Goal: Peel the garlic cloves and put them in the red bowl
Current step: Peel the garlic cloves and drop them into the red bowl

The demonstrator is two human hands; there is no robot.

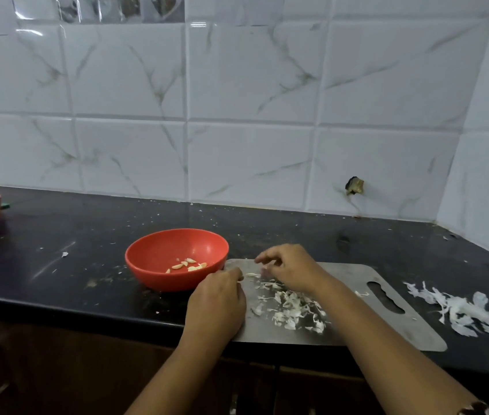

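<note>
Nearest me, the left grip [216,304] sits at the 9 o'clock edge of the steel cutting board [354,283], fingers curled down with their tips beside a sliver of skin. I cannot tell whether it pinches anything. At 1 o'clock from it, the right grip [291,271] is loosely curled, forefinger out, over a small pale bit. Whether that bit is pinched I cannot tell either. Garlic skins [294,310] lie scattered on the board between my wrists. At 10 o'clock from the left grip, just beside the board on the dark tabletop [72,250], stands the red bowl [153,253] with several peeled cloves [187,265] inside. A heap of peel [461,313] lies off the board at 3 o'clock.
</note>
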